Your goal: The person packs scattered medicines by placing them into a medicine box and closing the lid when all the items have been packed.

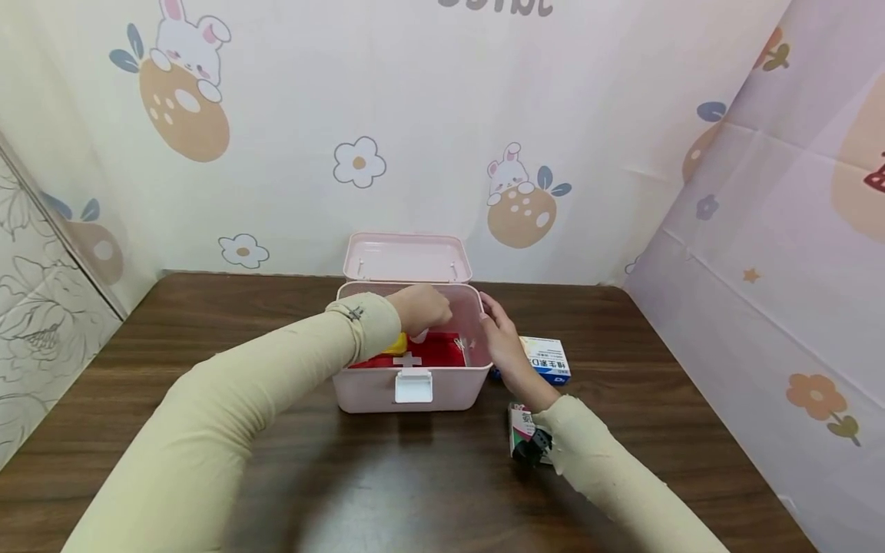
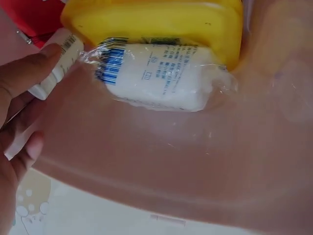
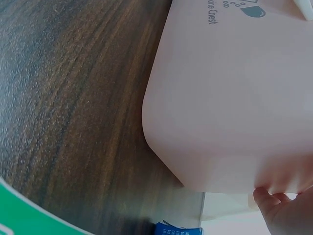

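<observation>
A pink medicine chest [image 1: 442, 392] stands on the table with its lid [image 1: 408, 257] raised. My left hand [image 1: 423, 307] reaches inside, and in the left wrist view its fingers hold a small white bottle [image 2: 71, 46] with a barcode label. Beside the bottle lies a clear-wrapped white roll [image 2: 161, 78] with blue print, against a yellow object [image 2: 156, 19]. A red pouch [image 1: 442, 349] with a white cross lies at the chest's bottom. My right hand [image 1: 508, 349] rests along the chest's right side, its fingertips touching the outer wall near the rim.
Right of the chest lies a blue-and-white medicine carton [image 1: 548, 357]. Nearer me, a green-and-white carton [image 1: 518, 426] is partly covered by the black wrist camera [image 1: 532, 447]. A patterned wall covering [image 1: 290, 177] borders the back of the wooden table [image 1: 228, 307].
</observation>
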A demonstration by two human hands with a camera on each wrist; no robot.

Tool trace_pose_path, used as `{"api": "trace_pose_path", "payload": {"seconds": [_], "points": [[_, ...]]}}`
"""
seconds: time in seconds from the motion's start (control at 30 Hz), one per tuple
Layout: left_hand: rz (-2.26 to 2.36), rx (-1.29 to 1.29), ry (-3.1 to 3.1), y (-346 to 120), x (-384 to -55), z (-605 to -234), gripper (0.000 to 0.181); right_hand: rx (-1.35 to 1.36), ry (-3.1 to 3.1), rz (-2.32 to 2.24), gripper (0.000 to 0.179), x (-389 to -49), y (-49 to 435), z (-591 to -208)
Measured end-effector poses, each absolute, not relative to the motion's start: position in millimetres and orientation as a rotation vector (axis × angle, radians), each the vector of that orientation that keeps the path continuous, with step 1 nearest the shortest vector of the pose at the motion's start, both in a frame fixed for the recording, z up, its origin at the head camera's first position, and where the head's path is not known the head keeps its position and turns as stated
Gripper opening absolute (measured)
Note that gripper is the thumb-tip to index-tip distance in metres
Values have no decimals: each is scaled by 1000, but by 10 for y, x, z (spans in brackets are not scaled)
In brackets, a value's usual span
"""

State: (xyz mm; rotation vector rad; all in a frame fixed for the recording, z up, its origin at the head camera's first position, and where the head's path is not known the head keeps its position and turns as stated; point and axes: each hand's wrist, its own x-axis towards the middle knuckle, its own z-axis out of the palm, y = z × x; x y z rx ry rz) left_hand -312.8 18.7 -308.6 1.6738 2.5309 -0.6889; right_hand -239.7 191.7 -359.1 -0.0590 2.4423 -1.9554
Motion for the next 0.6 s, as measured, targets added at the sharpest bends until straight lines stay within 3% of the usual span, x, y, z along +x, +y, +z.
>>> {"api": "trace_pose_path", "payload": {"seconds": [0.6], "points": [[-1206,1799,2467,237,-3179,-3288,22,-66,2430,-1966,50,-2398,1909,-3588]]}}
